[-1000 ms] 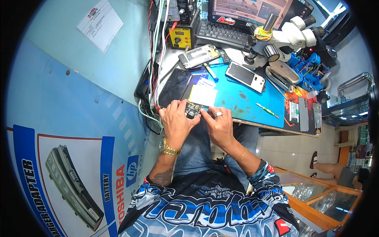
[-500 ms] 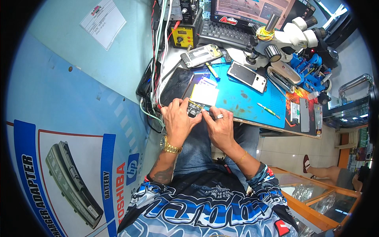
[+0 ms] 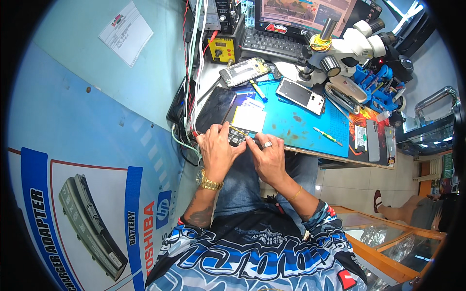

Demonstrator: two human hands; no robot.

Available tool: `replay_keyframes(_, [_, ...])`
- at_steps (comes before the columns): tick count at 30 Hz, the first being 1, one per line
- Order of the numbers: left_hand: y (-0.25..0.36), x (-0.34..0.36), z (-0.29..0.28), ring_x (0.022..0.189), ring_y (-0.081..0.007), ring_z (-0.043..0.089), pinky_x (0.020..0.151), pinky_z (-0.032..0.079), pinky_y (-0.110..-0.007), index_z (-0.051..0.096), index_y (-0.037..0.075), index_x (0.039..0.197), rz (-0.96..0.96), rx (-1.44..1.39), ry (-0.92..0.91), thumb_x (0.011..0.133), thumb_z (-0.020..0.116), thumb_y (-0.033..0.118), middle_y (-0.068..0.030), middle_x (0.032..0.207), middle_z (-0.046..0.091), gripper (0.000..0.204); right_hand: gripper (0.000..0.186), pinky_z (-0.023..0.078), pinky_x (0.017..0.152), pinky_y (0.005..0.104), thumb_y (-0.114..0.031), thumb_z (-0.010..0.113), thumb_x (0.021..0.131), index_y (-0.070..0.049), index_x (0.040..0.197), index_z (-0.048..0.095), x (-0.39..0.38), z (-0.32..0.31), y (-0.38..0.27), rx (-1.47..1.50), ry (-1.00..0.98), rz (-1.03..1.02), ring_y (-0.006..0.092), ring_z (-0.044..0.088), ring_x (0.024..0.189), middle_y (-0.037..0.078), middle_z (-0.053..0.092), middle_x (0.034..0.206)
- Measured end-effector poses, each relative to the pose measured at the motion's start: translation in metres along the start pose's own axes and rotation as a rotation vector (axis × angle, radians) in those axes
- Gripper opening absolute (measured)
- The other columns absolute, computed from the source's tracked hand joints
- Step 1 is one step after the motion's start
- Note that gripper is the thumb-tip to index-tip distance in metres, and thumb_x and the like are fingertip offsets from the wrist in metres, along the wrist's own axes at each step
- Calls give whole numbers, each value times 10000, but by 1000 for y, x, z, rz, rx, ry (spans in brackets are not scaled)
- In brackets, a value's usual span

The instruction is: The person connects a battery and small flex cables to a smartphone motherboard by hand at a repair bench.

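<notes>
At the bench's near edge, both hands hold the lower end of an opened phone or small tablet (image 3: 238,137). Its dark circuit board is bare at this end, and a bright white panel (image 3: 250,119) lies just beyond it. My left hand (image 3: 216,151) is closed on the board's left side, thumb at its lower edge. From the right, my right hand (image 3: 270,159) pinches the corner, index finger and thumb close to the board. The fingers hide both corners.
A blue work mat (image 3: 301,131) spreads to the right, bearing a green-yellow screwdriver (image 3: 327,136) and a white-framed phone (image 3: 301,96). Behind are another opened phone (image 3: 244,72), a keyboard (image 3: 272,44) and a microscope (image 3: 361,46). Cables (image 3: 198,63) hang at the left beside a dark tablet (image 3: 216,109).
My view has shifted slightly, so the bench things sit a little farther left and lower. Both hands keep their hold on the opened device. The monitor's picture has changed.
</notes>
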State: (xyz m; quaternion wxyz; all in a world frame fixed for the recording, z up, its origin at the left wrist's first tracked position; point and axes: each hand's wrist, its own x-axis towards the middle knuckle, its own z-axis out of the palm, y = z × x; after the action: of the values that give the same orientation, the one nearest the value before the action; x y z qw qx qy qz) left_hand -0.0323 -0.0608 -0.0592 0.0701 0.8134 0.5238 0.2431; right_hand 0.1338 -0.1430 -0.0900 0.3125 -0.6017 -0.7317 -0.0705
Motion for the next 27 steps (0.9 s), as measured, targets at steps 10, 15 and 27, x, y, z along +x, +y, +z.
replay_keyframes(10, [10,2,-1,1023,-323,659,909,432,-493,739,9,1223,-42,33,-15,716,884,477,-146,1076,668,705,473,434,935,464,-106,736,853,-22,1317,695,1,0,-1,17,-1,28,312,584,1120,120,614,1256])
replay_keyframes(15, [9,3,1,1008,-337,662,900,431,-491,744,19,1176,-68,44,-6,682,892,487,-152,1053,669,697,475,428,938,465,-105,738,852,-22,1317,696,1,0,-2,25,4,36,313,584,1122,116,615,1261])
replay_keyframes(27, [11,-5,2,1032,-336,660,911,424,-483,723,27,1226,-53,72,40,734,896,493,-150,1069,686,700,469,425,943,462,-101,740,848,-14,1307,703,1,-2,-1,41,4,36,311,578,1133,117,616,1268])
